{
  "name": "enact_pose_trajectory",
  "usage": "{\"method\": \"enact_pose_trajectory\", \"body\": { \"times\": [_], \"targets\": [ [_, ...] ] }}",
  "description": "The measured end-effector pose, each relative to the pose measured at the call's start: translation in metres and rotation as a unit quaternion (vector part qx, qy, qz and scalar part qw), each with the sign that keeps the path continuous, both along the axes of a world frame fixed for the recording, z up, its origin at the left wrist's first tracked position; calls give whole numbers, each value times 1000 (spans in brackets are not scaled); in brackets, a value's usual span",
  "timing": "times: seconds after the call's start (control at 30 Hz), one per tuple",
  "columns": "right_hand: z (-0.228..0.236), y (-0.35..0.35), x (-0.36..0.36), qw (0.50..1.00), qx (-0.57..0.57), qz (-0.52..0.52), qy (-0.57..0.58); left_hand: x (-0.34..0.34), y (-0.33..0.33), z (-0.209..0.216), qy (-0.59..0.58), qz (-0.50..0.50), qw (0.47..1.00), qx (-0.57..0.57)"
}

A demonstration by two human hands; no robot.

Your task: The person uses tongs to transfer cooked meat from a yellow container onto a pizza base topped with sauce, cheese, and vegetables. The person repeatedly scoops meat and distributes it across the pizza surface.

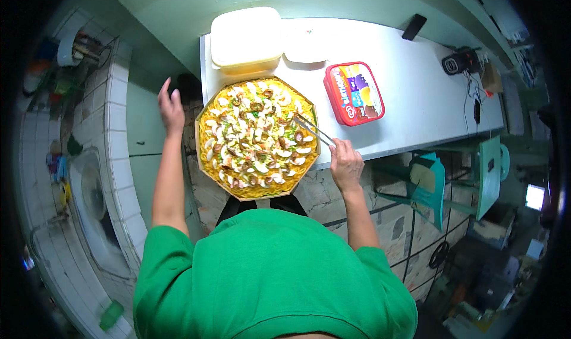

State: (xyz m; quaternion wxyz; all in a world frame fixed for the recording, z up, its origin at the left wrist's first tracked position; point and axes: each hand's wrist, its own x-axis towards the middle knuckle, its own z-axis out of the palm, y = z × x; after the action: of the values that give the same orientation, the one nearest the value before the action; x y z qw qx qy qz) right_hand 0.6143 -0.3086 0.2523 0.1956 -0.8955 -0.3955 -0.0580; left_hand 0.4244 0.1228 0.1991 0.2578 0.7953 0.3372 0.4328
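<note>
A large octagonal tray lies at the left end of the white table, its near side reaching past the front edge. It is filled with yellow noodles topped with white egg pieces, brown slices and green bits. My right hand grips metal tongs at the tray's right side, their tips touching the topping. My left hand is raised in the air left of the tray, fingers apart and nothing in it. A red ice cream tub stands right of the tray.
Behind the tray sits a pale lidded plastic container, with a white lid or dish beside it. Farther right are a black phone and a dark device with cables. A teal chair stands right; a sink lies left.
</note>
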Motion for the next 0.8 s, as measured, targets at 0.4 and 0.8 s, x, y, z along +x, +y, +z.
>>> {"method": "enact_pose_trajectory", "body": {
  "times": [0.4,0.8],
  "targets": [
    [-10,3,57,992,61,99,-45,-368,-319,-185,374,81,742,-551],
    [20,-39,31,995,-24,41,87,-325,-253,-156,134,231,675,-688]
  ]
}}
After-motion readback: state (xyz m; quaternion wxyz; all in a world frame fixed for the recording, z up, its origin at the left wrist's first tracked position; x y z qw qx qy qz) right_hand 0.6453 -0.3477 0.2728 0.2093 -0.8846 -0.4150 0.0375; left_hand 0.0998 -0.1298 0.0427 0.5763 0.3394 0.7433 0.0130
